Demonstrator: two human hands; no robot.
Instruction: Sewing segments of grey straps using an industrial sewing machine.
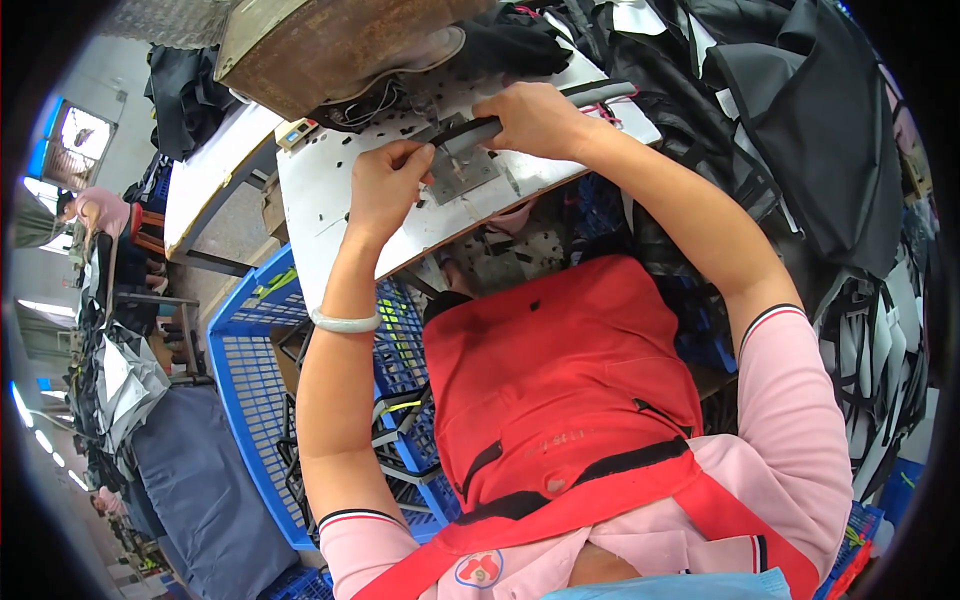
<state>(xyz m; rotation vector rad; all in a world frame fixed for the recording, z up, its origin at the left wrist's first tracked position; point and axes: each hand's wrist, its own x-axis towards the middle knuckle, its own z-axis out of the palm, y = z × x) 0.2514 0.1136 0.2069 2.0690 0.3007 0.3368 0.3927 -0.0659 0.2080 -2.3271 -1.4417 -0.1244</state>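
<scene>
A grey and black padded strip [470, 134] lies across the front of a sewing machine [335, 50], over the metal plate [466, 182] set in the white tabletop. My left hand [385, 192] pinches the strip's left end between thumb and fingertips. My right hand [532, 120] is closed round it farther right, from above. Past my right hand the strip's grey tail [597, 93] runs on to the right, beside some pink cord [612, 110]. The machine's needle area is partly hidden behind the strip and my hands.
Small black scraps dot the white table [318, 225]. A blue plastic basket [235, 375] holding black frame-like pieces stands below left. Black fabric [830, 130] is heaped at the right. A small box [296, 133] sits by the machine. Another person [103, 212] is far left.
</scene>
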